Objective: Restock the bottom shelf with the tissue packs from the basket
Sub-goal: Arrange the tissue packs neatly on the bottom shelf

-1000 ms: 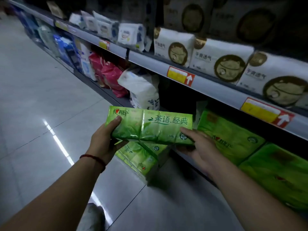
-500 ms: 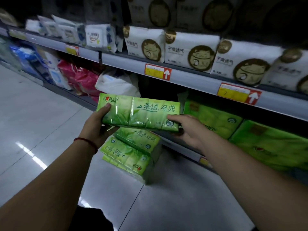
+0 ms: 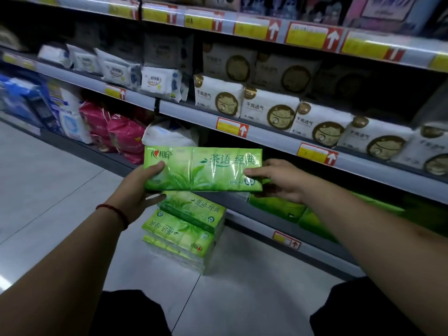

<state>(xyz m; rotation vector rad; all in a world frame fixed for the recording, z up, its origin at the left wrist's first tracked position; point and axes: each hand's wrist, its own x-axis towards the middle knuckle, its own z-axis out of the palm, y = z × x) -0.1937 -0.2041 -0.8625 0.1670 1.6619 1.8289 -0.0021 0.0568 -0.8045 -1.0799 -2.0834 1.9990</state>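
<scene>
Grey floor tiles (image 3: 60, 190) run along a dim store aisle, with shelves of white and pink packs rising ahead of me. Between my hands I hold a green tissue pack (image 3: 202, 169) in the air, in front of the bottom shelf (image 3: 261, 212) and above its edge. Its long axis runs left to right, level, printed face turned up toward me, the text upright. My left hand (image 3: 143, 187) grips the left end, thumb on top and fingers (image 3: 155, 197) curled beneath. My right hand (image 3: 278, 181) clasps the right end the same way, thumb pressed on the front. Below, a stack of green packs (image 3: 186, 229) sits on the floor just beside the shelf. More green packs (image 3: 278, 207) lie on the bottom shelf behind my right hand.
</scene>
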